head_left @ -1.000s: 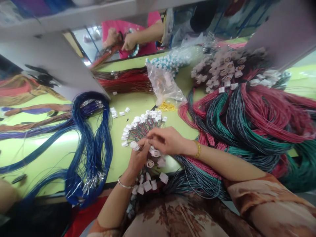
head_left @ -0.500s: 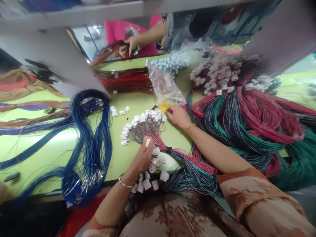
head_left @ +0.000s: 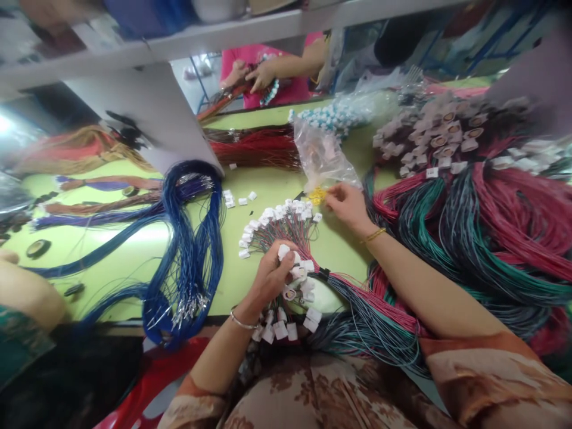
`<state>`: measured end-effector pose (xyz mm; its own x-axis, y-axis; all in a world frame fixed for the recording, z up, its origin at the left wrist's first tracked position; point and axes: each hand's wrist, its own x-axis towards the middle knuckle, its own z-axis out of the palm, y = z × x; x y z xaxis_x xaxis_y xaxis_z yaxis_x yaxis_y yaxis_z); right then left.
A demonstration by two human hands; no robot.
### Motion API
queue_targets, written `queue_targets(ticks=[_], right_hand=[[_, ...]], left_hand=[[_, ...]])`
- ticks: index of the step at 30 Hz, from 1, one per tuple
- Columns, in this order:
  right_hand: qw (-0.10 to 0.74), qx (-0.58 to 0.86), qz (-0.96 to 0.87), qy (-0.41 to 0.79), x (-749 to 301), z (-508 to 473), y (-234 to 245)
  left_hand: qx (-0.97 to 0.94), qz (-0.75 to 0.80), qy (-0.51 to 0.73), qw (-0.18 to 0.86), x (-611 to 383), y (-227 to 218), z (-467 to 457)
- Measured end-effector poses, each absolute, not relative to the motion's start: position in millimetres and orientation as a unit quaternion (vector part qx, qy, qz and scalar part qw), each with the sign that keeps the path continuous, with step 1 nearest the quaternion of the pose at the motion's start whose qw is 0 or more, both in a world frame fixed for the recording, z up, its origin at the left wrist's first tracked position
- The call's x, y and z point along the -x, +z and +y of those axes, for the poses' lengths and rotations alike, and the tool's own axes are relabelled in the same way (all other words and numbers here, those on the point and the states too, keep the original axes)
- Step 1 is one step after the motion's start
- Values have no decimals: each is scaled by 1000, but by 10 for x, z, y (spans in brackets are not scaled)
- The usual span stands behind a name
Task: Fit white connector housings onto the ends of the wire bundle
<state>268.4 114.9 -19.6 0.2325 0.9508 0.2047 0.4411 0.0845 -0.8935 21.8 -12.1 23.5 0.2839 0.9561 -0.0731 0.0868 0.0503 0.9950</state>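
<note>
My left hand [head_left: 270,277] is closed around a small white connector [head_left: 283,251] at the near end of a bundle of thin red, green and dark wires [head_left: 339,286] fitted with white connectors. More white connectors [head_left: 286,325] hang below that hand. My right hand [head_left: 346,202] reaches forward, fingers pinched at a little heap of yellow pieces [head_left: 316,195] beside a clear plastic bag [head_left: 322,152]. A fan of wire ends with white connectors [head_left: 277,217] lies on the green table [head_left: 134,250] between the two hands.
A thick loop of blue wires [head_left: 192,250] lies left. Big coils of red, green and dark wires [head_left: 482,226] fill the right. Red wires [head_left: 259,146] and a grey panel [head_left: 147,116] stand behind. Another person's hands [head_left: 257,77] work across the table. Someone's arm [head_left: 27,292] is at left.
My right hand left the connector at my left hand and reached forward to the yellow pieces. My left hand kept hold of the connector. The view shifted slightly.
</note>
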Motion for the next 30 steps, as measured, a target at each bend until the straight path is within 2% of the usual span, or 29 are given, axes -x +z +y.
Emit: queue_targets(ticks=[2,4,8,12,17,22,26,30], right_hand=[[529,574,-513,358,-2605,1097,-126],[543,517,-485,451,-2504,1003,-37],[483,419,-473,606,-2303,740,175],[440,341,-513,654,-2139,486,392],[435,343,-599,578,-2021,261,595],[415,355,-738,396,-1998,169,658],[419,318,-804,276,-1987,167,610],[432,303,-821,219,-1967,158,574]], left_hand=[[-564,440,389,581,-215,238,-120],[-542,414,394,616,-224,203,-126],[-479,393,407,672,-236,131,-135],[-485,397,403,666,-213,159,-115],[-468,386,437,664,-203,187,-94],[-423,382,447,689,-212,168,-102],[-456,413,447,649,-191,138,-96],[-483,429,457,611,-181,130,-92]])
